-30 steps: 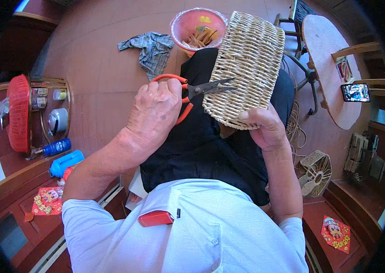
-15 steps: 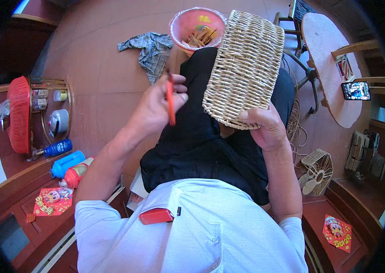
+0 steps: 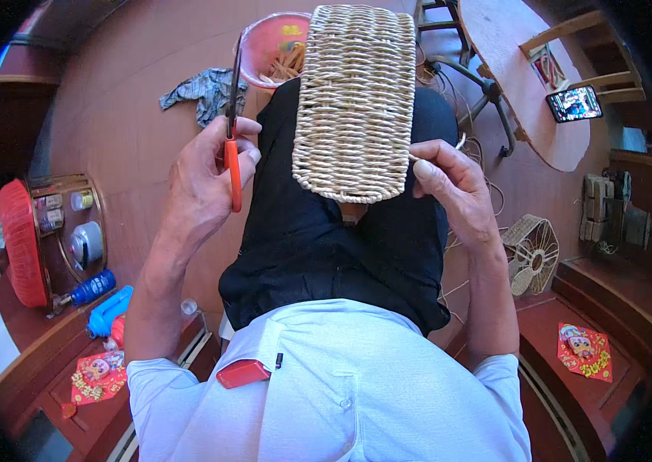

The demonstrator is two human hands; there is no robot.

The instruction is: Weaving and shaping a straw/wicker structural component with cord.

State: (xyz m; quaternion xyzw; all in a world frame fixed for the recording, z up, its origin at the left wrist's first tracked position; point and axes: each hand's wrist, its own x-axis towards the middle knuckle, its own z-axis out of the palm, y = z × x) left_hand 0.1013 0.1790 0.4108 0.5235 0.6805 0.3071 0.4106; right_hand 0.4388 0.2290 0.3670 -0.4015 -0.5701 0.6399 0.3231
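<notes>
A rectangular woven straw basket rests over my knees, its broad ribbed face toward me. Red-handled scissors are gripped in my left hand, with the dark blades pointing up and away, left of the basket and apart from it. At the basket's right edge, my right hand pinches a thin pale strand between thumb and fingers. The strand's far run is partly hidden by the fingers.
Beyond my knees stands a pink tub lined with plastic, beside a crumpled checked cloth. Right lie loose cords and a round-spoked woven piece. A phone is by the pale tabletop.
My right hand has shifted from the basket's near edge to its right side and now pinches a strand. The basket is straighter. The scissors, blurred before, are steadier with their blades pointing up.
</notes>
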